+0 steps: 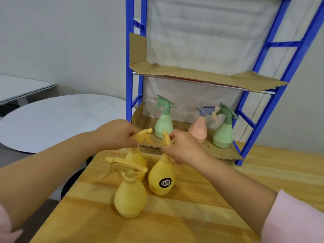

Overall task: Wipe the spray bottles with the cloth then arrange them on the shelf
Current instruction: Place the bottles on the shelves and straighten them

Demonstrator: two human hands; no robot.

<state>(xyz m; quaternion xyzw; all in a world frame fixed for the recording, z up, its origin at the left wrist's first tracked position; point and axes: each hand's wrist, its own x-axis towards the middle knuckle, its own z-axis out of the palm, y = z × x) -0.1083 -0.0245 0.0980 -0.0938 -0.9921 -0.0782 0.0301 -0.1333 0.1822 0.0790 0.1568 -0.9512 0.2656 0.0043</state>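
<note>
Here left hand [116, 135], right hand [183, 149] clasp yellow bottles' [161, 174] heads — bodies below.

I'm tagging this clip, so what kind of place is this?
Probably an office or workroom: a small blue shelf lined with cardboard stands on a wooden table, with a round white table beside it.

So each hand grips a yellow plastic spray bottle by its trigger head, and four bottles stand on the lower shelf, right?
Not four. The head view shows three there: two green plastic spray bottles and one pink plastic spray bottle. The rest holds.
</note>
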